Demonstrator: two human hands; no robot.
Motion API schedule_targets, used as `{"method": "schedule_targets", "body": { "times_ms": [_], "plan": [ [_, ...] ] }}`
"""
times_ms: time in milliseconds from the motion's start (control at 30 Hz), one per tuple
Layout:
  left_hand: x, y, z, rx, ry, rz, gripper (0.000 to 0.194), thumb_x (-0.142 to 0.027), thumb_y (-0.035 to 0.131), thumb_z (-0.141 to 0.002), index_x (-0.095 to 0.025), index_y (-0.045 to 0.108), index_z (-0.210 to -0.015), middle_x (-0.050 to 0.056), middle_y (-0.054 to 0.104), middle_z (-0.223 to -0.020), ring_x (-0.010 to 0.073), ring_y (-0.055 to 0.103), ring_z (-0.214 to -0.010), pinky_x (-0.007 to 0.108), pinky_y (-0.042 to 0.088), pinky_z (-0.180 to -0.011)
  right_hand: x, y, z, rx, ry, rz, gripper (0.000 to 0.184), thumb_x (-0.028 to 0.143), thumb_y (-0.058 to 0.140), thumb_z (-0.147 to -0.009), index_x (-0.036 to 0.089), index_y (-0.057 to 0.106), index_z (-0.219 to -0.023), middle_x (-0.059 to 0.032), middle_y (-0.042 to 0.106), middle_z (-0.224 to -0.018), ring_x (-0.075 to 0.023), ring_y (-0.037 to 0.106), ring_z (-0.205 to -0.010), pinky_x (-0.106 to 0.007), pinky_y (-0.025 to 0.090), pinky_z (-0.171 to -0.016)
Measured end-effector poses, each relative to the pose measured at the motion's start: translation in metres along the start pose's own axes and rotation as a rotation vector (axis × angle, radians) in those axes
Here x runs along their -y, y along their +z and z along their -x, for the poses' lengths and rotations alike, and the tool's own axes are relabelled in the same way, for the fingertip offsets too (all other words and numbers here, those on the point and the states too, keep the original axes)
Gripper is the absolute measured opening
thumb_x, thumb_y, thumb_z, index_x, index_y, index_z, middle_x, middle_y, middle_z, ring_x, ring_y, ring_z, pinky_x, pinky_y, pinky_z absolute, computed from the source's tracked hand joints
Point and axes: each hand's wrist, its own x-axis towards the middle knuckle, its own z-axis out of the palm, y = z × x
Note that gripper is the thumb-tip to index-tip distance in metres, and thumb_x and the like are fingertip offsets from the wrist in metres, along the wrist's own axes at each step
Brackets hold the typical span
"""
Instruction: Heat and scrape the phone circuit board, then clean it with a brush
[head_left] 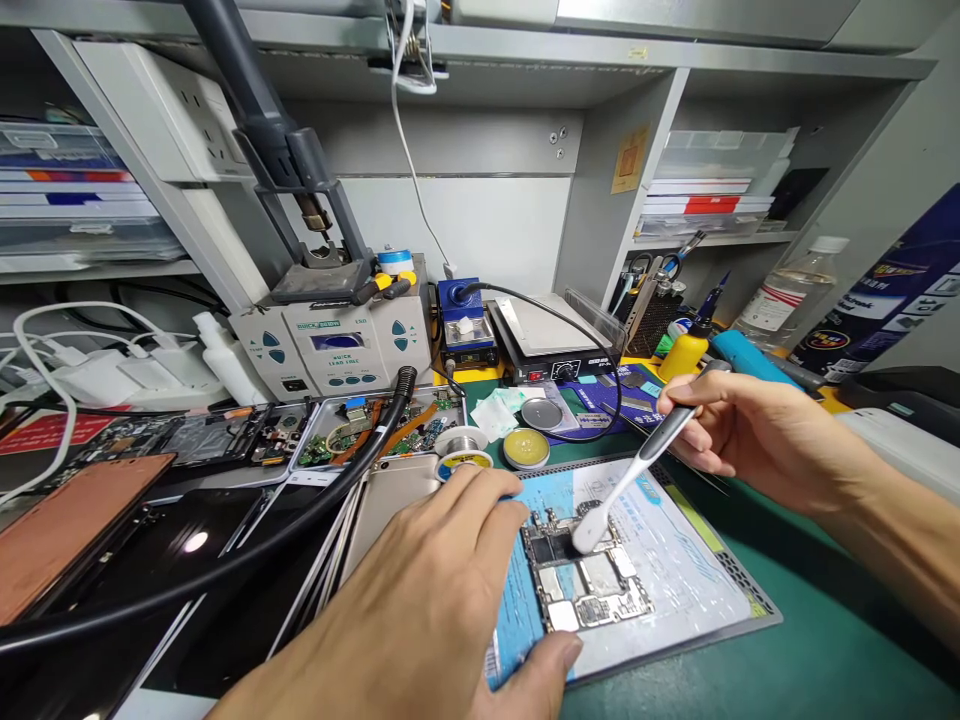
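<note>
A phone circuit board (600, 580) with metal shields lies flat on a blue and white printed mat (690, 600). Between the thumb and fingers of my right hand (720, 430) is the grey and white handle of a toothbrush (645, 455). Its head, bristles turned down and hidden, meets the upper middle of the board. My left hand (442, 570) comes in from the lower left and steadies the board, fingertips by its upper left corner and thumb at its lower left edge. The exact contact of the fingertips is partly hidden.
Behind the mat sit a tin of yellow paste (526, 448), a solder spool (463, 455) and a heating plate (555, 335). A hot-air station (337, 345) stands left, its black hose (300, 535) crossing over phones. A yellow bottle (686, 345) is at right.
</note>
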Motion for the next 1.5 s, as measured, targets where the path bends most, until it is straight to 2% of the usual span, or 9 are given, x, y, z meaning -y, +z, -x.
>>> {"method": "schedule_targets", "body": {
  "times_ms": [133,300,433,600,700,933,1133,1300,1500],
  "plan": [
    [0.0016,0.0002,0.0009,-0.015,0.024,-0.013,0.053,-0.035,0.078,-0.069,-0.015,0.068,-0.118,0.011,0.070,-0.126,0.0296,0.067,-0.117,0.042,0.067,-0.085,0.0003,-0.0001,0.0008,0.000,-0.009,-0.015,0.026,0.036,0.076,-0.069,0.017,0.067,-0.054,-0.0026,0.055,-0.043,-0.0108,0.049,-0.036,-0.019,0.039,-0.035],
    [0.0060,0.0046,0.0023,-0.047,0.067,0.002,0.054,-0.038,0.077,-0.068,-0.016,0.068,-0.116,0.010,0.071,-0.124,0.0292,0.067,-0.115,0.041,0.068,-0.084,-0.0012,0.0001,-0.0004,0.021,0.011,-0.033,0.018,0.034,0.077,-0.068,0.016,0.074,-0.064,-0.0028,0.057,-0.044,-0.0113,0.049,-0.036,-0.018,0.035,-0.032],
    [0.0093,0.0081,0.0000,-0.011,0.051,0.012,0.053,-0.039,0.077,-0.069,-0.016,0.068,-0.116,0.011,0.071,-0.124,0.0295,0.068,-0.114,0.043,0.068,-0.083,0.0001,-0.0045,-0.0022,0.022,0.018,-0.054,0.016,0.033,0.077,-0.067,0.017,0.074,-0.065,-0.0002,0.054,-0.043,-0.0104,0.048,-0.036,-0.018,0.037,-0.033],
    [0.0046,0.0050,-0.0005,-0.006,0.037,0.004,0.042,-0.039,0.078,-0.069,-0.017,0.069,-0.104,0.011,0.072,-0.117,0.0306,0.070,-0.100,0.046,0.067,-0.069,0.0002,-0.0009,-0.0016,0.052,0.055,-0.061,0.017,0.033,0.078,-0.066,0.017,0.076,-0.070,-0.0008,0.057,-0.046,-0.0102,0.049,-0.036,-0.018,0.036,-0.033],
    [0.0032,0.0036,-0.0012,-0.026,0.047,0.007,0.037,-0.041,0.075,-0.072,-0.018,0.069,-0.099,0.012,0.072,-0.114,0.0306,0.070,-0.093,0.046,0.066,-0.061,0.0002,0.0020,-0.0015,0.061,0.082,-0.052,0.017,0.032,0.079,-0.064,0.016,0.073,-0.065,-0.0017,0.058,-0.047,-0.0106,0.049,-0.034,-0.018,0.036,-0.032],
    [0.0014,0.0024,-0.0032,-0.057,0.055,-0.026,0.036,-0.038,0.078,-0.071,-0.017,0.067,-0.097,0.012,0.072,-0.113,0.0309,0.069,-0.097,0.046,0.066,-0.065,0.0004,-0.0053,-0.0051,0.024,0.062,-0.039,0.020,0.033,0.078,-0.069,0.017,0.070,-0.061,-0.0010,0.059,-0.050,-0.0096,0.050,-0.037,-0.018,0.041,-0.034],
    [0.0015,0.0020,-0.0029,-0.020,0.060,0.000,0.040,-0.039,0.078,-0.072,-0.016,0.067,-0.104,0.011,0.071,-0.118,0.0297,0.068,-0.107,0.045,0.066,-0.080,-0.0011,-0.0038,-0.0053,0.037,0.065,-0.024,0.018,0.033,0.078,-0.069,0.017,0.071,-0.065,-0.0010,0.058,-0.047,-0.0098,0.047,-0.035,-0.018,0.038,-0.032],
    [0.0042,0.0018,-0.0045,-0.016,0.054,-0.015,0.036,-0.040,0.076,-0.072,-0.017,0.067,-0.098,0.013,0.072,-0.116,0.0307,0.069,-0.099,0.045,0.066,-0.070,-0.0007,-0.0022,-0.0048,0.027,0.047,-0.022,0.020,0.033,0.078,-0.071,0.017,0.070,-0.063,-0.0010,0.058,-0.050,-0.0096,0.048,-0.039,-0.018,0.041,-0.035],
    [0.0023,0.0038,-0.0012,-0.034,0.048,-0.027,0.035,-0.037,0.076,-0.073,-0.016,0.067,-0.100,0.013,0.071,-0.118,0.0314,0.069,-0.103,0.046,0.066,-0.074,-0.0003,-0.0018,-0.0034,0.046,0.046,-0.012,0.021,0.034,0.077,-0.072,0.017,0.070,-0.064,-0.0020,0.058,-0.049,-0.0098,0.048,-0.036,-0.019,0.039,-0.034]
  ]
}}
